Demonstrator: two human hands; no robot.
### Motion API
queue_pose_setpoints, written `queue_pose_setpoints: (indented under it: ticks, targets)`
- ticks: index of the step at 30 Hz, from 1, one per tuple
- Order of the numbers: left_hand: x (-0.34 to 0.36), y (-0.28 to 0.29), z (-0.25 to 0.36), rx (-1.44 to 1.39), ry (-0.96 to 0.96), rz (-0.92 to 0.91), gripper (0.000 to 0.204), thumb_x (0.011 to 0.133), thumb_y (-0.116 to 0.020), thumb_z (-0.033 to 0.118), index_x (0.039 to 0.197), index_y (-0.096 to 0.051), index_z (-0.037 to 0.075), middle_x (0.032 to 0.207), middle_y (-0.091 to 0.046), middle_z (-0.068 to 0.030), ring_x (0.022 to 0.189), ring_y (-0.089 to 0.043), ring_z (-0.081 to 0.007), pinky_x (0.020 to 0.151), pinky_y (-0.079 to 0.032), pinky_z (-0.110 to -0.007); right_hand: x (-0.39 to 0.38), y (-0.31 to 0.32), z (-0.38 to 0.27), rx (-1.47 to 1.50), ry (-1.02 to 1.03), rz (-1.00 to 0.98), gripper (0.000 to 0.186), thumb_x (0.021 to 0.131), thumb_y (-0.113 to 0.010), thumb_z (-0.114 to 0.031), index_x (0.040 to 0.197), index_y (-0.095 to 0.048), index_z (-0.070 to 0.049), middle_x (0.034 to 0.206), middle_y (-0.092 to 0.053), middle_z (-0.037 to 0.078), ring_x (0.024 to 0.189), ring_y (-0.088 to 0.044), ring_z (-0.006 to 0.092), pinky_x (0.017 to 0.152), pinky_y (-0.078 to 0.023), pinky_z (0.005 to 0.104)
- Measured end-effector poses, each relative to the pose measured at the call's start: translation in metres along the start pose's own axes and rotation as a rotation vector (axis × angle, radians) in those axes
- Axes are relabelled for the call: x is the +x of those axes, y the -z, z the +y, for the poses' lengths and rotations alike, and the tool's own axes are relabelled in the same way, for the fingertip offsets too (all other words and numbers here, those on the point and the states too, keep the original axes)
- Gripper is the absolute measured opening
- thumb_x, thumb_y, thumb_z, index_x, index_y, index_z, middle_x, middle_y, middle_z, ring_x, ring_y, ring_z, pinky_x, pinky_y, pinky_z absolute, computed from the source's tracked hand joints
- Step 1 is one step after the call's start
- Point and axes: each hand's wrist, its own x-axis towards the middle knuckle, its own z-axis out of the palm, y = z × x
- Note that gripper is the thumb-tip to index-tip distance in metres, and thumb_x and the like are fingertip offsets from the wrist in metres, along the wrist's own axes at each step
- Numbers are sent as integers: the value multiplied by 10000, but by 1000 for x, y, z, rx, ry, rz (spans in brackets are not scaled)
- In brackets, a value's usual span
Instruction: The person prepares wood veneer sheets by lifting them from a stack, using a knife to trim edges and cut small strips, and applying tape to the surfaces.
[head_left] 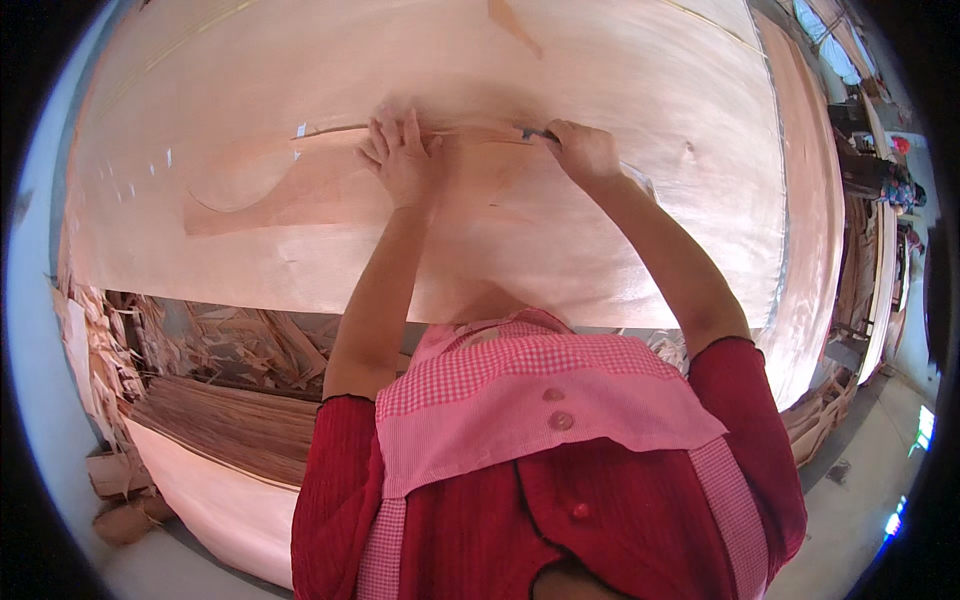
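A wide, pale wood veneer sheet [600, 240] lies spread in front of me. My left hand [402, 160] rests on it with fingers spread, beside a long dark split [335, 130] in the surface. To its right, my right hand [585, 152] is closed around a small dark knife-like tool [537, 133], whose dark end points left along the line of the split. The rest of the tool is hidden in the fist. A darker, reddish veneer patch [260, 212] shows to the left of my left hand.
Small bits of white tape [169, 157] dot the sheet's left side. Below its near edge lie heaps of veneer scraps [270, 340] and a stack of brown veneer strips [220, 420]. Another veneer sheet [815, 230] lies at the right. A person [900, 190] is far right.
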Motion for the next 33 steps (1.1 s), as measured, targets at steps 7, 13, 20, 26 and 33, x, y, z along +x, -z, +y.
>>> queue_pose_setpoints:
  ticks: [7,13,20,26,33]
  targets:
    - [14,-7,-13,118,-589,-261,148,747,-527,187,879,-560,128,979,-550,-58,943,-518,-217,930,-274,-422,-40,-22,-26,198,-6,16,140,720,-614,-152,847,-595,-97,756,-612,83,679,-597,254,593,-473,351]
    - [28,34,-8,-29,-718,-461,373,712,-615,276,1029,-563,85,1033,-553,-97,973,-521,-254,969,-243,-434,-47,-36,-35,391,47,-87,151,766,-573,-144,907,-625,-135,845,-609,97,808,-577,263,724,-455,365]
    - [32,43,-18,-146,-705,-590,462,745,-603,330,1152,-522,126,1099,-528,-110,1019,-497,-267,944,-263,-479,-97,-12,20,802,-394,217,131,811,-538,-128,837,-656,-76,822,-627,106,819,-584,258,728,-452,339]
    - [11,21,9,114,-711,-464,337,819,-498,217,1152,-520,166,1018,-516,-130,995,-478,-291,820,-397,-428,-65,32,72,-101,-783,-164,275,763,-601,-334,832,-601,-68,797,-610,121,822,-580,280,682,-439,385]
    - [11,-9,-10,-98,-906,-226,282,797,-459,106,1053,-562,45,987,-500,-110,935,-482,-262,768,-435,-376,-37,17,8,107,-575,-17,180,752,-527,-229,828,-584,-76,771,-608,168,784,-592,331,678,-456,440]
